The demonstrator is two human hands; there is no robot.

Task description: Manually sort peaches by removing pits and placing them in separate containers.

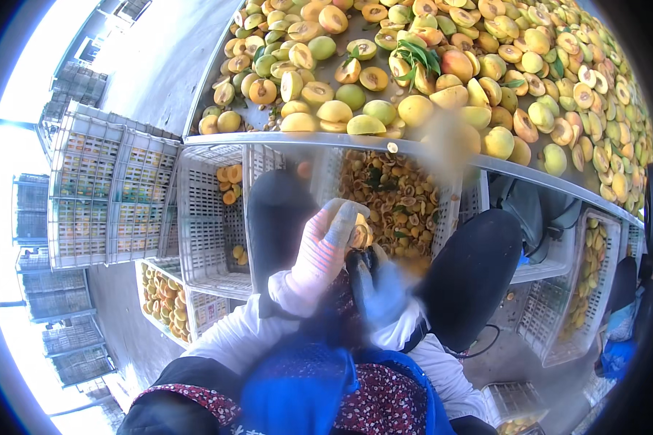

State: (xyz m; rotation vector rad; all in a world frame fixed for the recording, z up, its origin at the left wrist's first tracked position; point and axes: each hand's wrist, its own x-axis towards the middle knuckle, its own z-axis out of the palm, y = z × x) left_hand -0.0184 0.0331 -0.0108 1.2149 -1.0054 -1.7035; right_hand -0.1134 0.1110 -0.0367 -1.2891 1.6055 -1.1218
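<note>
My left hand (pixel 328 235), in a pale striped work glove with grey fingertips, is closed around a cut yellow peach (pixel 361 233). Against its lower side is my right hand (pixel 381 286), in a blue-grey glove and partly blurred. Its fingers close on a small dark tool (pixel 355 259), whose working end I cannot make out. Both hands are between my knees, above a white crate (pixel 448 225) holding pits, scraps and peach pieces. Beyond them, many halved and whole yellow peaches (pixel 416 111) lie on a metal table (pixel 305 138).
By my left knee stands a white crate (pixel 214 243) with a few peach halves, beside a fuller crate (pixel 168 308). Stacked crates (pixel 109 192) rise at the left. Crates of peaches (pixel 584 283) and another person's blue clothing (pixel 618 348) are at the right.
</note>
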